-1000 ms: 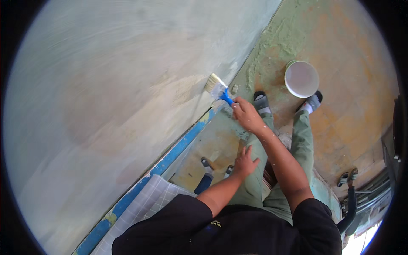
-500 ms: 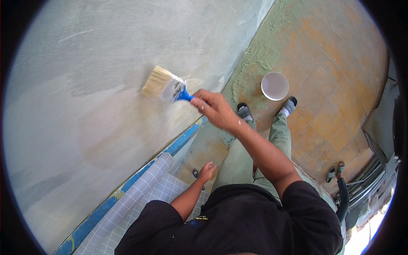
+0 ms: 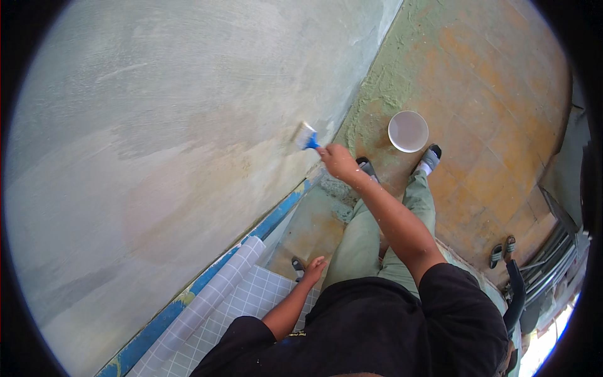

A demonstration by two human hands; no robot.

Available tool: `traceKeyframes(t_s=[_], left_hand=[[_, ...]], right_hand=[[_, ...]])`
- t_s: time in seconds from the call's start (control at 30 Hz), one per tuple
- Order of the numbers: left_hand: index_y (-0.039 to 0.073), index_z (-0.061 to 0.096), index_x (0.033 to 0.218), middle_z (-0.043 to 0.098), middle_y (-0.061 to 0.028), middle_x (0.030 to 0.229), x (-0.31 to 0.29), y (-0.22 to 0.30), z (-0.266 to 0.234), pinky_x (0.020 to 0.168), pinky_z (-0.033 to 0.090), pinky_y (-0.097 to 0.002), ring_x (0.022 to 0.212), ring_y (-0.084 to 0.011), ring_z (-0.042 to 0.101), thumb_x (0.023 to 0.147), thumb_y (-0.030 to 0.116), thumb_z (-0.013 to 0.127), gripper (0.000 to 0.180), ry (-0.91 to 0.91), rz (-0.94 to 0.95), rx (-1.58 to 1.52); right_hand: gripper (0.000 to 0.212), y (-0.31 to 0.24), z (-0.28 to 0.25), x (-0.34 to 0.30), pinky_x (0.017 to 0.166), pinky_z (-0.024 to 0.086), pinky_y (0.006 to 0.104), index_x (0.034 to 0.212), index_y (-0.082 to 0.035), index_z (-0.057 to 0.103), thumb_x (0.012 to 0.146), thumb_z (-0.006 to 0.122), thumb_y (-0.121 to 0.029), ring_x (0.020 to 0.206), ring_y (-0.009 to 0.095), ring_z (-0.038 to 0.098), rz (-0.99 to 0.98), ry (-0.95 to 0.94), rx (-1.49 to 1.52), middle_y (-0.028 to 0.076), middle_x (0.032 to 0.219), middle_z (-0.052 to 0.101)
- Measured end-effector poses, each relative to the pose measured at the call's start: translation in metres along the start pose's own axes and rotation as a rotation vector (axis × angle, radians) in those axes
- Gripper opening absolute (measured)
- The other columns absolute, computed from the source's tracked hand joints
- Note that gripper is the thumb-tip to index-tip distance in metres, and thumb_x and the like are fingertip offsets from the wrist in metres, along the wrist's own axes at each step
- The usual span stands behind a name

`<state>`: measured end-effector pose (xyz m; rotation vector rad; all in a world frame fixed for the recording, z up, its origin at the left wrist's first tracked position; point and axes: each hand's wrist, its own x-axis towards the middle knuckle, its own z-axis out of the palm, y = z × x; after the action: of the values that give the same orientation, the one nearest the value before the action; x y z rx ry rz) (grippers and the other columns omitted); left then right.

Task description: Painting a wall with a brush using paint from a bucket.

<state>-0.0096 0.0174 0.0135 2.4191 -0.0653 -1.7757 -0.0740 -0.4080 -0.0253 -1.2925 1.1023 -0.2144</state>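
My right hand (image 3: 340,162) is closed around the blue handle of a wide paintbrush (image 3: 307,137). Pale bristles meet the grey wall (image 3: 188,94) low down, near where it joins the floor. Broad streaks and damp-looking patches mark the wall's surface to the left of the brush. Beside my left thigh hangs my left hand (image 3: 313,270), its fingers loosely extended and nothing visible in them. A roll of grey sheeting with white grid lines (image 3: 232,270) lies closest to that hand, along the wall's blue edge.
A round white bucket (image 3: 408,131) stands on the stained tile floor (image 3: 490,144), just beyond my right foot. Green residue (image 3: 389,75) runs along the wall's base. At the right, another person's sandalled feet (image 3: 503,251) are near a stack of metal tubes (image 3: 556,276).
My right hand has carried the paintbrush rightward along the wall, toward the floor edge and farther from me. My left hand has shifted slightly right and down in view.
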Motion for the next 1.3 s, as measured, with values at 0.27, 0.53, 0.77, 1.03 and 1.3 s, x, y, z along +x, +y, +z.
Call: traceKeyframes(t_s=[0.27, 0.53, 0.77, 1.03, 1.3], left_hand=[[0.003, 0.052, 0.128, 0.062, -0.0056, 0.102, -0.025, 0.044, 0.006, 0.081, 0.045, -0.0286, 0.09, -0.0138, 0.056, 0.09, 0.029, 0.062, 0.047, 0.062, -0.091, -0.111], [0.004, 0.051, 0.129, 0.061, -0.0069, 0.109, -0.024, 0.038, 0.0, 0.085, 0.045, -0.0289, 0.095, -0.0151, 0.056, 0.089, 0.031, 0.063, 0.05, 0.045, -0.164, -0.16], [0.002, 0.051, 0.129, 0.061, -0.0091, 0.119, -0.032, 0.036, -0.006, 0.082, 0.045, -0.0278, 0.1, -0.0157, 0.057, 0.089, 0.031, 0.062, 0.05, 0.05, -0.243, -0.135], [0.0, 0.051, 0.129, 0.061, -0.0096, 0.119, -0.028, 0.02, -0.008, 0.086, 0.045, -0.0285, 0.101, -0.0156, 0.058, 0.091, 0.028, 0.061, 0.048, 0.031, -0.207, -0.137], [0.001, 0.055, 0.124, 0.062, -0.013, 0.116, -0.025, 0.004, -0.022, 0.09, 0.044, -0.0315, 0.105, -0.0211, 0.059, 0.086, 0.034, 0.064, 0.051, 0.064, -0.286, -0.061]], right_hand=[[0.037, -0.148, -0.066, -0.092, 0.055, 0.039, 0.0363, 0.078, 0.002, 0.054, 0.096, 0.052, -0.031, 0.053, 0.027, 0.046, -0.328, -0.135, 0.28, 0.02, 0.061, 0.045], [0.042, 0.018, 0.018, -0.007, 0.065, 0.045, 0.0414, 0.081, 0.001, 0.059, 0.097, 0.047, -0.036, 0.066, 0.04, 0.055, -0.104, -0.04, 0.355, 0.023, 0.069, 0.056], [0.041, -0.02, 0.004, -0.021, 0.063, 0.042, 0.0454, 0.077, 0.005, 0.056, 0.096, 0.05, -0.032, 0.064, 0.042, 0.05, -0.1, 0.129, 0.025, 0.025, 0.067, 0.053], [0.028, -0.131, -0.047, -0.093, 0.053, 0.04, 0.038, 0.084, 0.0, 0.055, 0.096, 0.052, -0.025, 0.055, 0.034, 0.05, -0.553, -0.072, 0.185, 0.018, 0.062, 0.05], [0.037, 0.041, 0.016, 0.003, 0.061, 0.043, 0.0391, 0.081, 0.002, 0.058, 0.098, 0.048, -0.03, 0.058, 0.028, 0.051, -0.15, 0.028, 0.132, 0.02, 0.064, 0.051]])
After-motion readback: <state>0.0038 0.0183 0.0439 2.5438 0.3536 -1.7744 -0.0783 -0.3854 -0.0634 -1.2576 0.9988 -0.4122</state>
